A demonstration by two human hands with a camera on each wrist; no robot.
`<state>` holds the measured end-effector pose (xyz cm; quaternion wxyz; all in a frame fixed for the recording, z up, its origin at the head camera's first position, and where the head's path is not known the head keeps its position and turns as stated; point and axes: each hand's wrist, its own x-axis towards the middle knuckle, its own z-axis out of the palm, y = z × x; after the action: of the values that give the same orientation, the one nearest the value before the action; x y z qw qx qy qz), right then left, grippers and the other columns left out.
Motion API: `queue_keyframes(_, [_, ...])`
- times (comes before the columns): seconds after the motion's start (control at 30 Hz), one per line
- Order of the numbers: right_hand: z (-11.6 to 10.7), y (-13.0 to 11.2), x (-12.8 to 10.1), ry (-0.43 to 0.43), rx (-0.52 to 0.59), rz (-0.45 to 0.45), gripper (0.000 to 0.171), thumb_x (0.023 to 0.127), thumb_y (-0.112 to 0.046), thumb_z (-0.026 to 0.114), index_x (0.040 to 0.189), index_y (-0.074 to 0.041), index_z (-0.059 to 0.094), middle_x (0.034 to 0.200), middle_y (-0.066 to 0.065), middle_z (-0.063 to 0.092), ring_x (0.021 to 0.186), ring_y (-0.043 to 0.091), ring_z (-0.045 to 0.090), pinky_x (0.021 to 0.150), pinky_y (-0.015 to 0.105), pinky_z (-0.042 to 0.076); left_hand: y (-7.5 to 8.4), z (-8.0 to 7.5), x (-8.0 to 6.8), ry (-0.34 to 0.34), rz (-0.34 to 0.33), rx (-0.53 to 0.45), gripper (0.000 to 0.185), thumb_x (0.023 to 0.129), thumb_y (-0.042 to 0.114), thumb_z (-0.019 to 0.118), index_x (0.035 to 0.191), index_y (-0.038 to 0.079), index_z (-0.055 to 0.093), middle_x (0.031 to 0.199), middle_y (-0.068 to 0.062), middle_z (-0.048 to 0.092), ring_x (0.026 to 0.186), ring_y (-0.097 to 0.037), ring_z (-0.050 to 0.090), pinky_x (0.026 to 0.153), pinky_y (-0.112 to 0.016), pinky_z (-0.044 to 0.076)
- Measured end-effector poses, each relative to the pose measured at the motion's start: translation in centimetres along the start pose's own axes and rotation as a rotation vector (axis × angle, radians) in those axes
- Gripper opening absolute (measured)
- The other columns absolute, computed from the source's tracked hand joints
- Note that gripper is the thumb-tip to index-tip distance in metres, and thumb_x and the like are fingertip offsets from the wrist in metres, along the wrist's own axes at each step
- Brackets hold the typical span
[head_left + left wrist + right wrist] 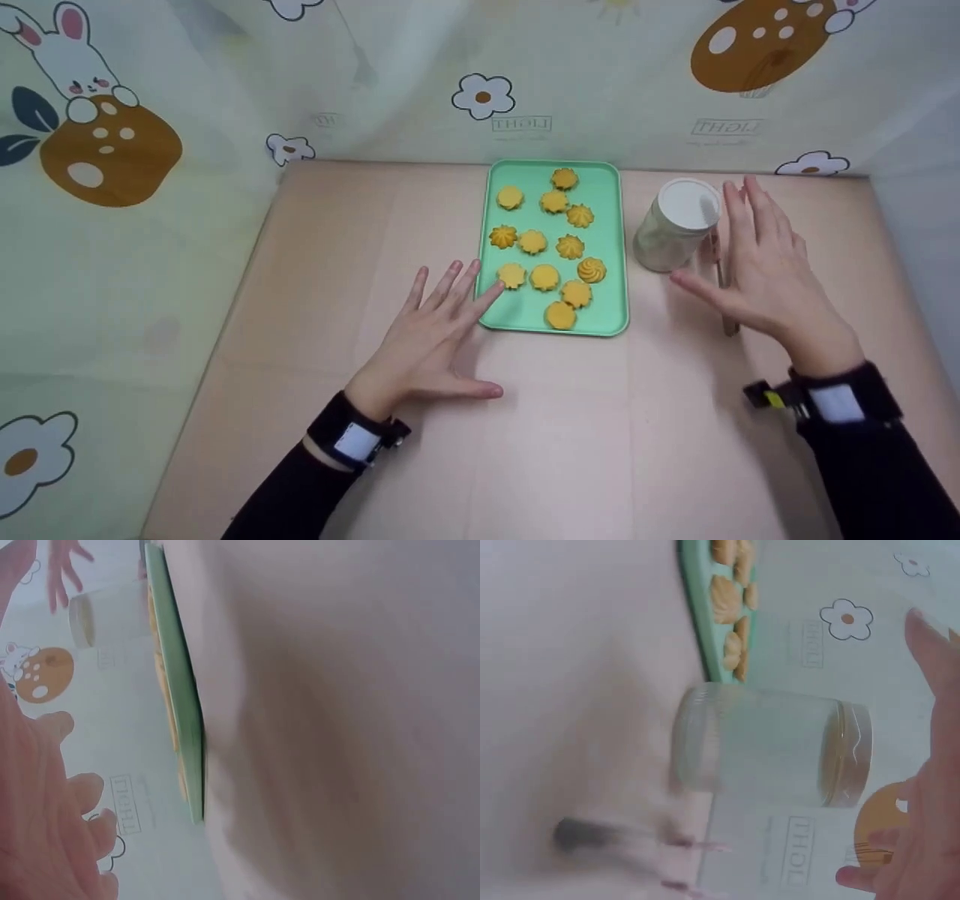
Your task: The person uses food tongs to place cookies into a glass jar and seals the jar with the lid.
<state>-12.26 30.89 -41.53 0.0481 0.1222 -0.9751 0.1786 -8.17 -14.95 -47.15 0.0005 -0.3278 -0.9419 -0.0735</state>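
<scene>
Black sleeves and wrist straps sat nearest the lens, cut off by the bottom edge of the head view. Left hand (431, 341) lay flat on the table (555, 442), fingers straight and spread, holding nothing; its fingertips (487, 294) reached the near-left corner of the tray (613, 247). Right hand (757, 266) hovered open, fingers straight, gripping nothing, just right of the jar (675, 225). Table was pale pink, smooth, with faint fold lines. Printed curtains (150, 225) of rabbits, flowers and brown spotted shapes walled in the back and both sides. Green tray stood lengthwise at the rear centre, carrying about a dozen yellow cookies (544, 277) in loose rows. Jar was clear with a white lid, upright, just beside the tray's right rim, apart from it. A thin metal tool (724, 300) lay under the right hand, mostly hidden; its type could not be told. Wrist views were blurred: tray (180, 705) edge-on in the left one, jar (769, 746) in the right. Open tabletop ran wide in front of the tray.
</scene>
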Motion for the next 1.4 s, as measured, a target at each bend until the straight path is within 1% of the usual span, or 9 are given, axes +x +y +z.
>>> queue_keyframes(0.23, [1.1, -0.1, 4.2, 0.017, 0.123, 0.069, 0.131, 0.084, -0.066, 0.085, 0.177, -0.016, 0.007, 0.181, 0.023, 0.007, 0.161, 0.056, 0.016, 0.123, 0.083, 0.018, 0.4, 0.2, 0.5, 0.009, 0.014, -0.024, 0.129, 0.079, 0.1, 0.053, 0.177, 0.032, 0.007, 0.184, -0.012, 0.002, 0.169, -0.035, 0.006, 0.132, -0.069, -0.002])
queue_keyframes(0.4, [1.3, -0.6, 5.8, 0.016, 0.155, 0.085, 0.131, 0.082, -0.066, 0.088, 0.177, -0.02, 0.012, 0.178, 0.025, 0.018, 0.158, 0.056, 0.026, 0.119, 0.082, 0.028, 0.5, 0.4, 0.5, 0.006, 0.011, -0.029, 0.128, 0.079, 0.101, 0.05, 0.177, 0.032, 0.005, 0.184, -0.012, 0.002, 0.169, -0.035, 0.006, 0.132, -0.068, -0.002])
queue_keyframes(0.57, [1.5, -1.0, 6.4, 0.052, 0.172, 0.079, 0.115, 0.088, -0.054, 0.088, 0.172, -0.007, 0.026, 0.162, 0.033, 0.04, 0.145, 0.055, 0.044, 0.116, 0.077, 0.038, 0.6, 0.6, 0.8, 0.017, 0.013, -0.058, 0.127, 0.08, 0.098, 0.056, 0.177, 0.033, 0.007, 0.184, -0.011, 0.002, 0.169, -0.033, 0.005, 0.133, -0.066, -0.003])
queue_keyframes(0.7, [2.0, -1.3, 6.6, 0.057, 0.202, 0.083, 0.102, 0.092, -0.043, 0.087, 0.166, 0.001, 0.033, 0.158, 0.035, 0.043, 0.143, 0.058, 0.045, 0.129, 0.073, 0.017, 0.6, 0.8, 1.0, 0.027, 0.015, -0.07, 0.127, 0.08, 0.095, 0.06, 0.177, 0.031, 0.01, 0.184, -0.013, 0.003, 0.169, -0.033, 0.007, 0.133, -0.066, -0.003])
queue_keyframes(0.8, [2.4, -1.5, 6.7, 0.061, 0.233, 0.119, 0.098, 0.092, -0.04, 0.088, 0.165, 0.0, 0.035, 0.157, 0.035, 0.042, 0.144, 0.059, 0.043, 0.131, 0.07, 0.008, 0.7, 0.9, 1.1, 0.029, 0.014, -0.072, 0.126, 0.081, 0.095, 0.059, 0.177, 0.031, 0.01, 0.184, -0.013, 0.003, 0.169, -0.032, 0.007, 0.133, -0.065, -0.002])
queue_keyframes(0.97, [2.2, -2.5, 5.9, 0.131, 0.263, 0.187, 0.095, 0.091, -0.038, 0.089, 0.163, 0.0, 0.04, 0.151, 0.034, 0.044, 0.137, 0.055, 0.049, 0.118, 0.073, 0.04, 0.9, 0.9, 1.5, 0.051, 0.001, -0.09, 0.122, 0.085, 0.093, 0.058, 0.177, 0.029, 0.009, 0.183, -0.016, 0.005, 0.169, -0.032, 0.007, 0.133, -0.066, 0.002])
queue_keyframes(1.03, [1.7, -3.3, 5.4, 0.164, 0.268, 0.19, 0.093, 0.091, -0.039, 0.089, 0.161, 0.0, 0.042, 0.148, 0.033, 0.046, 0.133, 0.053, 0.051, 0.112, 0.074, 0.045, 1.0, 0.8, 1.7, 0.081, -0.005, -0.108, 0.121, 0.087, 0.09, 0.059, 0.178, 0.025, 0.01, 0.183, -0.018, 0.006, 0.169, -0.032, 0.008, 0.134, -0.065, 0.005])
queue_keyframes(1.33, [-1.3, -9.4, 2.6, 0.253, 0.258, 0.106, 0.085, 0.087, -0.044, 0.089, 0.147, 0.001, 0.05, 0.139, 0.024, 0.054, 0.125, 0.041, 0.055, 0.102, 0.07, 0.052, 2.9, -0.2, 3.5, 0.204, -0.018, -0.264, 0.135, 0.087, 0.082, 0.072, 0.176, 0.013, -0.003, 0.184, -0.013, 0.003, 0.17, -0.029, 0.003, 0.136, -0.058, 0.009])
queue_keyframes(1.4, [-1.6, -10.6, 2.0, 0.272, 0.262, 0.057, 0.083, 0.085, -0.043, 0.09, 0.143, 0.002, 0.052, 0.136, 0.023, 0.056, 0.124, 0.041, 0.055, 0.117, 0.068, 0.043, 3.4, -0.5, 4.0, 0.235, -0.012, -0.278, 0.138, 0.085, 0.083, 0.073, 0.176, 0.013, -0.005, 0.184, -0.013, 0.003, 0.17, -0.028, 0.002, 0.136, -0.058, 0.011])
